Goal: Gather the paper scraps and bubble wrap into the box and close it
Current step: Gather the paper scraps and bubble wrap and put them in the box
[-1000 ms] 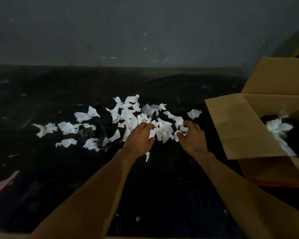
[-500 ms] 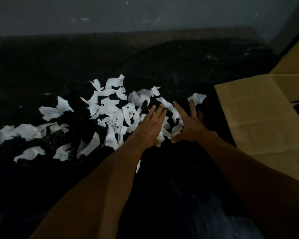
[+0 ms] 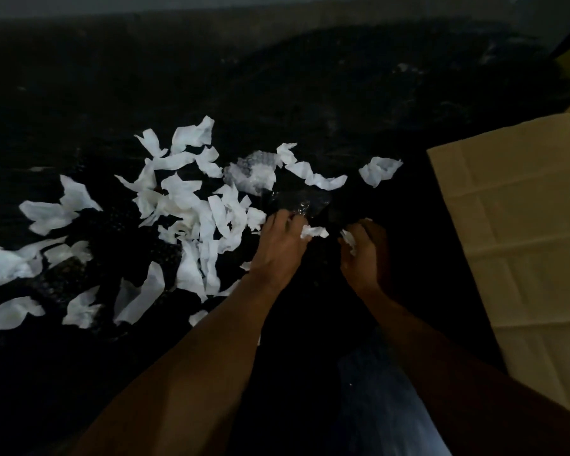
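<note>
Across the left half of the dark bench (image 3: 310,93), white paper scraps (image 3: 191,209) lie strewn in a loose heap, thickest toward the middle, with stragglers trailing off to the left edge of view. At the heap's far right end sits a crumpled wad of bubble wrap (image 3: 250,174), touching the nearest scraps. Just right of the heap, the left forearm rises from the bottom edge, slanting up and to the right. The left hand (image 3: 280,248) is palm down, knuckles toward the camera, its fingers curled and pinching a scrap (image 3: 315,232) that sticks out past the tips. Close beside it but apart, the right forearm reaches in from the lower right corner. The right hand (image 3: 364,251) is turned inward toward the left one, fingers curled round a small shred (image 3: 348,238). Farther back, one crumpled piece (image 3: 379,169) lies alone on the bench. At the right edge, the cardboard box (image 3: 520,225) shows only a broad open flap; its inside is out of view.
</note>
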Action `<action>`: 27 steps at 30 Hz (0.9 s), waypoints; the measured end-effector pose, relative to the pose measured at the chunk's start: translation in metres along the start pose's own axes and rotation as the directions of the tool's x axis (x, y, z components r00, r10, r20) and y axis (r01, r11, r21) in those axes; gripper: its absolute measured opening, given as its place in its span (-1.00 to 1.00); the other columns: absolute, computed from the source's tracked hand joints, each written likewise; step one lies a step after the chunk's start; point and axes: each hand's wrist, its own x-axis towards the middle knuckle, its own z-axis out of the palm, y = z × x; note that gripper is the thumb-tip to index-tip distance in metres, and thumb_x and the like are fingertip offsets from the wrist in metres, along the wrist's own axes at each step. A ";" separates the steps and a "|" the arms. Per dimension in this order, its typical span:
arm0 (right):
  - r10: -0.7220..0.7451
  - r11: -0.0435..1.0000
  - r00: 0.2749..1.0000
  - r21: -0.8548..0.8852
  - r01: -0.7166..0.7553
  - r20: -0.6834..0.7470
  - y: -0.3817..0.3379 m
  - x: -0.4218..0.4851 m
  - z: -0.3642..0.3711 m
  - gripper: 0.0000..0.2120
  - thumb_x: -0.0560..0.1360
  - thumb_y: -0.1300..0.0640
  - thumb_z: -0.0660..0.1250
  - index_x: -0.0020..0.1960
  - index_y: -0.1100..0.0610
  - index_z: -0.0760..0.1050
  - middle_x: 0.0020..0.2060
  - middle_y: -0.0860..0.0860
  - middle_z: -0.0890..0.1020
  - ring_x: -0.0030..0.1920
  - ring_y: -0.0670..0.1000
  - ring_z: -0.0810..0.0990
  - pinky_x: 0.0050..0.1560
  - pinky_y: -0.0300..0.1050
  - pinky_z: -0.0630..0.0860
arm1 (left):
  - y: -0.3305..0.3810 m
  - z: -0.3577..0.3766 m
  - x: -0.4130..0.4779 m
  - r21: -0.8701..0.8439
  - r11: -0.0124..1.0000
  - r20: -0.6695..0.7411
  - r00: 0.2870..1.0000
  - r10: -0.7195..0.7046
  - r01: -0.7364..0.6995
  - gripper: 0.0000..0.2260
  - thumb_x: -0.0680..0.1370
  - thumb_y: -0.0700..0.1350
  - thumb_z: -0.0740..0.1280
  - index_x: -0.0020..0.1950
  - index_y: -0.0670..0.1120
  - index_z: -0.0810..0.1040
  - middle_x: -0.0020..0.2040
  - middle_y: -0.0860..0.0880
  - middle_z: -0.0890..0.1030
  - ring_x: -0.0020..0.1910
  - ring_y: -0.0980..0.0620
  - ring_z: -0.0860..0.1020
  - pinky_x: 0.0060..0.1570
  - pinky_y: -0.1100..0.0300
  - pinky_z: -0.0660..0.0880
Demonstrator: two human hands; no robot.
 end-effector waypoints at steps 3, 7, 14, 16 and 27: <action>-0.034 0.999 0.999 -0.032 0.033 -0.026 0.003 -0.002 -0.003 -0.58 0.38 0.31 0.38 0.23 0.16 0.51 0.08 0.19 0.58 0.14 0.22 0.53 0.19 0.08 0.47 | 0.001 0.003 -0.005 -0.035 0.999 -0.030 1.000 0.007 -0.008 -0.73 0.37 -0.29 0.43 0.05 -0.23 0.53 0.04 -0.22 0.53 -0.05 -0.17 0.52 0.00 -0.09 0.54; -0.015 1.000 0.996 0.021 0.017 -0.083 -0.001 -0.002 -0.006 -0.68 0.40 0.31 0.30 0.13 0.14 0.57 0.04 0.17 0.55 0.08 0.19 0.55 0.15 0.05 0.49 | 0.001 0.002 -0.004 -0.052 0.994 -0.141 0.986 0.092 -0.100 -0.81 0.40 -0.31 0.36 0.00 -0.23 0.54 -0.02 -0.21 0.56 -0.13 -0.17 0.58 -0.14 0.00 0.59; 0.295 0.940 0.903 0.263 -0.216 -0.313 -0.024 0.046 -0.018 -0.77 0.50 0.07 0.32 -0.03 0.24 0.61 -0.02 0.26 0.61 0.05 0.23 0.59 0.15 -0.11 0.37 | 0.013 -0.028 0.044 -0.244 0.968 -0.162 0.982 -0.099 0.057 -0.78 0.57 0.04 0.24 0.02 -0.10 0.51 -0.09 -0.11 0.60 -0.18 -0.11 0.58 -0.23 0.00 0.55; 0.362 0.904 0.895 0.334 -0.268 -0.260 -0.028 0.069 -0.020 -0.71 0.52 -0.05 0.31 0.03 0.17 0.60 0.11 0.22 0.56 0.15 0.16 0.54 0.28 -0.09 0.37 | 0.016 -0.038 0.072 -0.177 0.982 -0.177 0.979 -0.103 0.072 -0.73 0.59 0.08 0.23 0.04 -0.11 0.53 -0.08 -0.13 0.62 -0.12 -0.13 0.59 -0.14 -0.01 0.54; 0.527 0.848 0.850 -0.067 -0.525 0.017 -0.007 0.129 0.002 -0.40 0.63 -0.03 0.14 0.57 -0.02 -0.05 0.54 0.09 0.09 0.52 0.18 0.05 0.45 0.19 0.09 | -0.018 -0.004 0.134 0.105 0.988 0.349 0.926 -0.143 0.113 -0.53 0.54 0.13 0.29 0.43 0.06 0.38 0.49 -0.21 0.18 0.41 -0.27 0.24 0.33 -0.10 0.29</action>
